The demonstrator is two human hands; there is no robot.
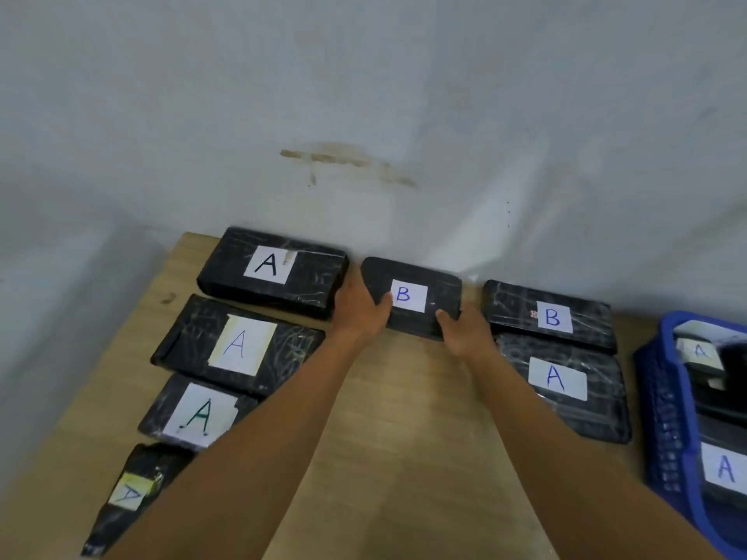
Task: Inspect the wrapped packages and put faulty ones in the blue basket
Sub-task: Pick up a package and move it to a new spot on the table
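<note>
A black wrapped package with a white label "B" lies at the far middle of the wooden table, against the wall. My left hand grips its left end, thumb on top beside the label. My right hand grips its near right corner. The blue basket stands at the right edge and holds wrapped packages labelled "A".
Several black packages labelled "A" lie in a column on the left. To the right lie another "B" package and an "A" package beside the basket. A white wall rises right behind the table.
</note>
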